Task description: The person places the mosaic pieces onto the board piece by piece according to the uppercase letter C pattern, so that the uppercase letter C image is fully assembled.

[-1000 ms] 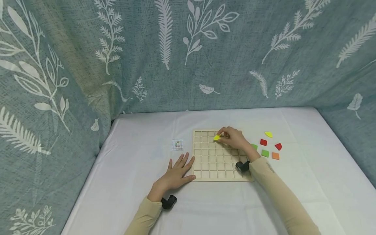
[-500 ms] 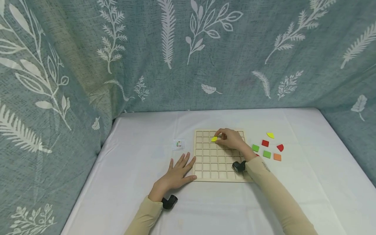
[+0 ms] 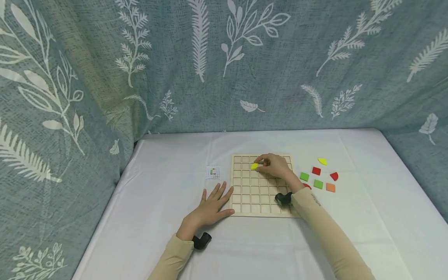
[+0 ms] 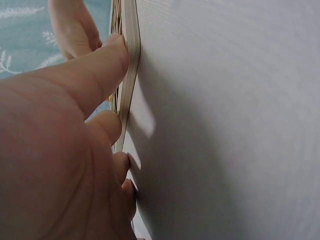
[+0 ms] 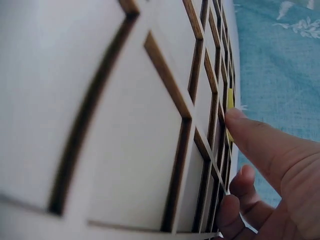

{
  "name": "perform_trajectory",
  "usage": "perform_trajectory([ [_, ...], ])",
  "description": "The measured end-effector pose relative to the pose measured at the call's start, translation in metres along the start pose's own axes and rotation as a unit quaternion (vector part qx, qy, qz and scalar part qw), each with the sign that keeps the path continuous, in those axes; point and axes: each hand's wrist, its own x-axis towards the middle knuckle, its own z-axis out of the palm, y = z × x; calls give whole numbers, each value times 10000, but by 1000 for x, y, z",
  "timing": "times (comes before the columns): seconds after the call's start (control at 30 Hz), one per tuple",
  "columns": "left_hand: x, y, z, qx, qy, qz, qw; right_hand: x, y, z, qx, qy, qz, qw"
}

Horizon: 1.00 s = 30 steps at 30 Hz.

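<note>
A wooden board (image 3: pixel 261 214) with a grid of square recesses lies on the white table. My right hand (image 3: pixel 275 166) is over its far part, thumb and index finger pinching a small yellow tile (image 3: pixel 254 166) with a curved edge. In the right wrist view the yellow tile (image 5: pixel 230 100) shows at the thumb tip, close over the grid. My left hand (image 3: pixel 209 209) lies with fingers spread at the board's left side. Its thumb touches the board's edge (image 4: pixel 131 75) in the left wrist view.
Right of the board lie loose tiles: a yellow one (image 3: pixel 322 161), an orange one (image 3: pixel 330 187), two green (image 3: pixel 318 184) and several red (image 3: pixel 316 170), one partly behind the right sleeve. A small printed grid card (image 3: pixel 213 172) lies left of the board. A patterned curtain (image 3: pixel 224 97) hangs behind the table.
My right hand has moved slightly left over the board with the yellow tile, and a red tile beside the sleeve has come into sight. The left hand keeps its place at the board's edge.
</note>
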Motion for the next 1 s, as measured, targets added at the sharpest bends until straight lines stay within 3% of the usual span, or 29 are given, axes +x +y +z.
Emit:
perform_trajectory([
  [0.57, 1, -3, 1, -117, -2, 63, 9999, -5, -1, -1, 424, 10, 574, 9974],
  [1.0, 1, -3, 1, -100, -21, 41, 9999, -19, 4, -10, 1136, 177, 471, 9923],
])
